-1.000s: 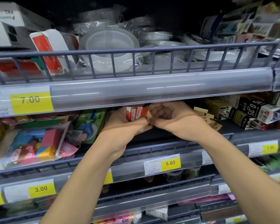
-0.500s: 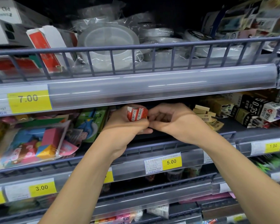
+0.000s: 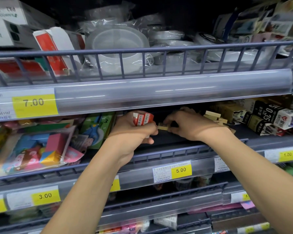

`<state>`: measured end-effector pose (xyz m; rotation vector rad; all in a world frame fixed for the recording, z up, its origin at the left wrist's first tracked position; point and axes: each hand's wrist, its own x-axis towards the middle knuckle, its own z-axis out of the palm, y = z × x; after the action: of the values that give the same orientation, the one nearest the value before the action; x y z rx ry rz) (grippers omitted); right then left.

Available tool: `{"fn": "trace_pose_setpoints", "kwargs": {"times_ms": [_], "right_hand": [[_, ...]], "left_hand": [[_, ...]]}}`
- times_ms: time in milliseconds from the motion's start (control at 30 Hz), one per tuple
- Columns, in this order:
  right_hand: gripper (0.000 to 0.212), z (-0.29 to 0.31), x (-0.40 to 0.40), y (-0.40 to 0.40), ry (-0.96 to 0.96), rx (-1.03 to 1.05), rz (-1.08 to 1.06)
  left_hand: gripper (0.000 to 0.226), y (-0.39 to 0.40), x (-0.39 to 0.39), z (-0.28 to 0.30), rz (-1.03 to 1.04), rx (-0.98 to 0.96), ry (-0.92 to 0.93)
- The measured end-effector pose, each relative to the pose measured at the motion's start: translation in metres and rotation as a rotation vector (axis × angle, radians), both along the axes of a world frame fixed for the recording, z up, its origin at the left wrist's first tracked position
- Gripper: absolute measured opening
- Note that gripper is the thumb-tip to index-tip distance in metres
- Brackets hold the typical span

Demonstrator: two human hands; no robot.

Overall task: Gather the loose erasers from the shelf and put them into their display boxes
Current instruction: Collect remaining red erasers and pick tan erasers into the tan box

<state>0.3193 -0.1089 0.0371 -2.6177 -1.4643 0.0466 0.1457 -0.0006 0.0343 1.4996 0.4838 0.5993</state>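
Frame centre: left hand (image 3: 134, 132) clasps red erasers (image 3: 143, 119) as a collecting stack, while right hand (image 3: 188, 125) pinches a beige eraser (image 3: 163, 127), probably to add it.

Grey-blue painted metal wire shelf rail (image 3: 142, 51), matt. Clear glossy plastic price strip (image 3: 159, 90), yellow paper price tags (image 3: 34, 103) behind it. Crinkled glossy film over white plastic plates (image 3: 117, 48). Red erasers in glossy printed paper sleeves (image 3: 142, 119); beige matt eraser blocks (image 3: 212, 115).

Dim upper shelf, blurred edges, wide-angle bowing
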Motion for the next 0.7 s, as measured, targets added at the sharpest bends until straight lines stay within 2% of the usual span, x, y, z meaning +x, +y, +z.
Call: {"fn": "trace_pose_setpoints", "kwargs": {"times_ms": [100, 167, 267, 367, 433, 567, 700], "right_hand": [[0.023, 0.003, -0.002, -0.004, 0.043, 0.124, 0.049], [0.026, 0.006, -0.006, -0.009, 0.124, 0.277, 0.032], [0.026, 0.008, -0.019, -0.015, 0.314, 0.589, -0.032], [0.025, 0.011, -0.040, -0.018, 0.558, 0.832, 0.027], [0.021, 0.014, -0.053, -0.019, 0.662, 0.868, 0.093], [0.022, 0.012, -0.063, -0.019, 0.643, 0.817, 0.196], [0.031, 0.007, -0.065, -0.017, 0.635, 0.818, 0.188]], "left_hand": [[0.020, 0.000, 0.000, 0.000, 0.020, 0.015, 0.003], [0.020, -0.001, 0.000, 0.001, 0.027, 0.005, -0.011], [0.022, 0.000, -0.001, 0.002, 0.027, -0.031, -0.042], [0.020, 0.000, -0.001, 0.003, 0.007, -0.067, -0.067], [0.020, 0.000, -0.002, 0.004, -0.005, -0.079, -0.080], [0.020, -0.001, -0.003, 0.005, -0.016, -0.074, -0.087], [0.043, -0.005, -0.005, 0.008, -0.015, -0.046, -0.089]]}}
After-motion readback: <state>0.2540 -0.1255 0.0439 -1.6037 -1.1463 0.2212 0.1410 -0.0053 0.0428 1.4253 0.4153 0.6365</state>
